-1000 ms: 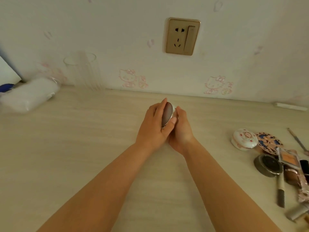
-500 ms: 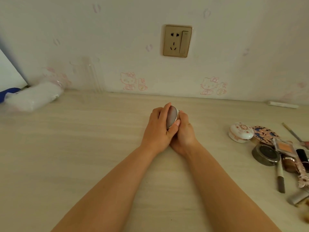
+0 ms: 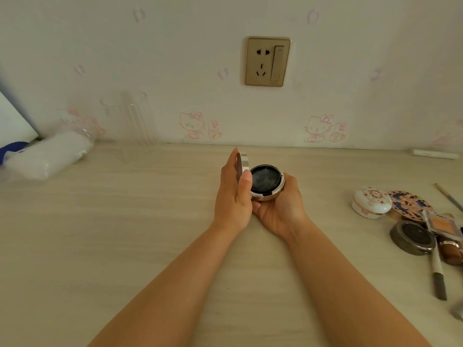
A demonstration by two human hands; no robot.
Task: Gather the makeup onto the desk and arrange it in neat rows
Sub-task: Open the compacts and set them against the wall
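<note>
Open round compact (image 3: 267,182) cradled above the table (image 3: 100,234) in right hand (image 3: 280,209), lid (image 3: 242,164) swung upright and pinched by left hand (image 3: 233,196) fingers (image 3: 246,182), remaining makeup heap (image 3: 411,221) lying well off to the right.

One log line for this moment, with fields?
left hand: holds lid up | right hand: cradles compact | compact: open | desk: rows not started
</note>
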